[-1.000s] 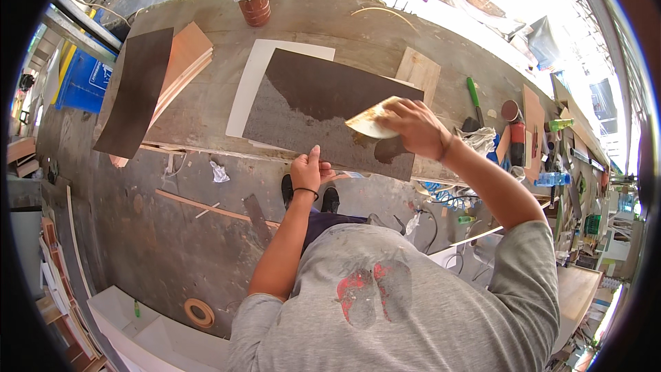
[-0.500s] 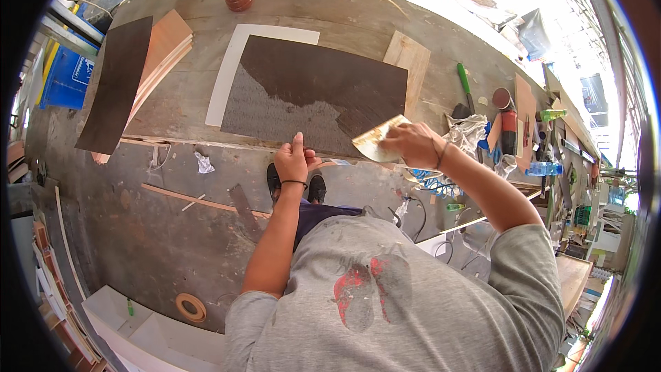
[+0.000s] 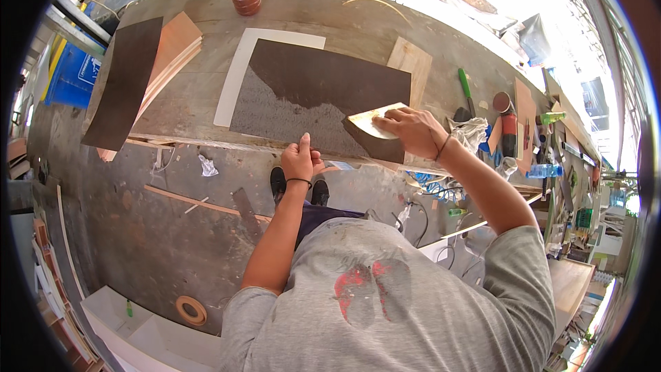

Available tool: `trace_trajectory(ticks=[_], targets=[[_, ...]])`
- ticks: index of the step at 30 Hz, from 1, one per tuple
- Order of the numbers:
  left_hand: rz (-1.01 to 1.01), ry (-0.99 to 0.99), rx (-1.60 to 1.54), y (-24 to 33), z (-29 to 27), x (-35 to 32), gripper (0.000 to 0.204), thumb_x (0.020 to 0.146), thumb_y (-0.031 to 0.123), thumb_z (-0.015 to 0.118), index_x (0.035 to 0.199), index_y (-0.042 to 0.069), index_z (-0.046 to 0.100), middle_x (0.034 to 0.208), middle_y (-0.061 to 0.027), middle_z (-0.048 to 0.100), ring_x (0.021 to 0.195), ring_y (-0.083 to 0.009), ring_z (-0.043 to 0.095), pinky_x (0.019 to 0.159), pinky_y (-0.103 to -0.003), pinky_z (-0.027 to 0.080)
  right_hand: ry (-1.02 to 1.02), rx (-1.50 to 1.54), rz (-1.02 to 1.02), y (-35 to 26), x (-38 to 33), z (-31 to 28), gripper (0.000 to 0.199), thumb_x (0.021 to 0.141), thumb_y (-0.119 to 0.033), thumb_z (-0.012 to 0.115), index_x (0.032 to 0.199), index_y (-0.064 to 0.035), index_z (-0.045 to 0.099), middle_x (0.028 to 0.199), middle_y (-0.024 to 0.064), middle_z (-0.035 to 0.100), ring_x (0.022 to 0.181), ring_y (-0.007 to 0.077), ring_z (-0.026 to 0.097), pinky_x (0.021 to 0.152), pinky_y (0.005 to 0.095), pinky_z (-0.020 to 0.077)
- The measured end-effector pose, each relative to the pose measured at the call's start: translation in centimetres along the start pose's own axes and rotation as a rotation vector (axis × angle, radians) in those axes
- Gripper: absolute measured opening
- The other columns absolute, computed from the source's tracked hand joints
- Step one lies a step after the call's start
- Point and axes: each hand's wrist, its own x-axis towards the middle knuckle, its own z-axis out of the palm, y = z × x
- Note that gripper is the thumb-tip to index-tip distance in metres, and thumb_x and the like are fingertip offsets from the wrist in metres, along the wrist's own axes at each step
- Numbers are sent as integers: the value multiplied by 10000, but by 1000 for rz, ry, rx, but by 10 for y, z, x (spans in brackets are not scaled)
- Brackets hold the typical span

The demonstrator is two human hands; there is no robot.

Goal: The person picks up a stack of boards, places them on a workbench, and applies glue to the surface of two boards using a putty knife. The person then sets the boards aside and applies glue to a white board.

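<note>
A: What's there, starting on the left?

B: A long, curvy brown sheet (image 3: 124, 86) on the worktop (image 3: 196, 89). Next comes a white sheet (image 3: 238, 76), with a flat dark sheet (image 3: 330, 72) lying partly over it.

A: And the left hand (image 3: 298, 158)?

B: It's at the dark sheet's near edge, thumb up, fingers curled. I can't tell if they pinch the edge.

A: Then?

B: A flat spreader (image 3: 372, 122), over the dark sheet's right part. The right hand (image 3: 416, 134) has its fingers tight on it.

A: How would they feel?

B: The dark sheet looks thin, light and a bit bendy, maybe sticky on the grey patch, so hold its edges. The spreader looks light and stiff; grip its back end.
</note>
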Motion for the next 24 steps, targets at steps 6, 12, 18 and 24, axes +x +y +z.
trace_trajectory(ticks=[6, 12, 18, 24], targets=[[-21, -13, -36, 2, -1, -3, 463, 922, 368, 601, 660, -12, 557, 572, -94, 616, 449, -148, 597, 426, -268, 511, -80, -160, -261, 38, -57, 29, 626, 726, -28, 581, 1321, -211, 517, 1283, 64, 537, 1230, 240, 484, 1020, 410, 382], [-5, 6, -21, 0, 1, -2, 458, 921, 361, 607, 651, -5, 554, 565, -90, 611, 437, -142, 585, 420, -263, 494, -177, -177, -353, 19, 27, 12, 574, 705, -52, 612, 1258, -198, 568, 1256, 51, 562, 1237, 235, 483, 976, 393, 391], [16, 11, -29, -2, 1, -2, 461, 921, 356, 608, 650, -12, 550, 563, -92, 610, 439, -146, 589, 425, -271, 507, -208, -47, -241, 38, -18, 18, 522, 698, -36, 584, 1196, -190, 612, 1202, 25, 595, 1208, 222, 509, 934, 390, 412], [11, 19, -30, -1, 3, -1, 466, 921, 353, 605, 650, -22, 555, 557, -98, 612, 437, -148, 591, 425, -276, 502, -345, 11, -104, 45, -71, 18, 527, 659, -34, 558, 1160, -170, 646, 1115, 30, 648, 1091, 251, 586, 838, 405, 470]])
